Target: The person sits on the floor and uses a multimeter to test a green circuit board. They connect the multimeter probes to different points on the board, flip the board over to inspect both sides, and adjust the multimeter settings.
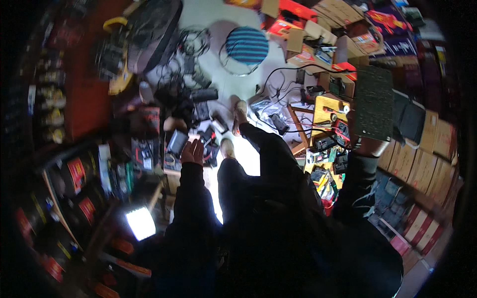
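Observation:
My right hand [370,147], on the right, grips a large dark green circuit board [373,102] by its near end. The board is raised, its face covered in small components, and it hides most of the fingers. My left hand [193,151] is held out with the palm up and the fingers stretched, and nothing lies in it. Close to that hand are a box of dark electronic parts and a black adapter-like block [177,142]. Below the board, a small wooden table [325,110] carries tools, cables and small boards.
A round stool with a blue striped seat [247,45] stands ahead. Opened cardboard boxes [343,15] fill the far right, and stacked cartons [420,166] line the right. Black cables [278,69] cross the floor. A bright lit panel [140,223] glows at the lower left.

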Demonstrator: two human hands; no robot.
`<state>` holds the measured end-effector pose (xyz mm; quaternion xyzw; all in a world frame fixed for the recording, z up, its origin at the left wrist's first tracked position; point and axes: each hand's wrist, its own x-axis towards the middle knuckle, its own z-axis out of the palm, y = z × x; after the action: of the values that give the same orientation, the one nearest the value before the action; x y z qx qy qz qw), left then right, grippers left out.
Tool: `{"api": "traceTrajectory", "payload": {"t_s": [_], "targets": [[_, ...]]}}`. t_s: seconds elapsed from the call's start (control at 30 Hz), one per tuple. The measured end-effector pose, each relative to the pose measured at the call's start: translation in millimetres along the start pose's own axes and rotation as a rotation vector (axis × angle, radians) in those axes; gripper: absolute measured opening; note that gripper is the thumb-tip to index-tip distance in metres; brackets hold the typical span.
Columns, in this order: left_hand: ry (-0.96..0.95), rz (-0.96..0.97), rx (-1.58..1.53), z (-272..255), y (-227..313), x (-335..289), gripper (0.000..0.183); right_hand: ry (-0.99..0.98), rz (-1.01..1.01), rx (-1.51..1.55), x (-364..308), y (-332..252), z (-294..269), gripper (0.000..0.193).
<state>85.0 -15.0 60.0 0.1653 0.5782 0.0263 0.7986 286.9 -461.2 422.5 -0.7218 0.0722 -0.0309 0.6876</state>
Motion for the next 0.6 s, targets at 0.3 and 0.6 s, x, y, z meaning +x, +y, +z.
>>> {"api": "traceTrajectory", "payload": {"t_s": [0.3, 0.6], "targets": [[-0.711, -0.279, 0.322, 298, -23, -45, 0.028, 0.124, 0.147, 1.126, 59, 72, -42, 0.059], [-1.002, -0.387, 1.273, 582, -177, -143, 0.053, 0.317, 0.311, 1.376, 149, 113, -69, 0.059]]}}
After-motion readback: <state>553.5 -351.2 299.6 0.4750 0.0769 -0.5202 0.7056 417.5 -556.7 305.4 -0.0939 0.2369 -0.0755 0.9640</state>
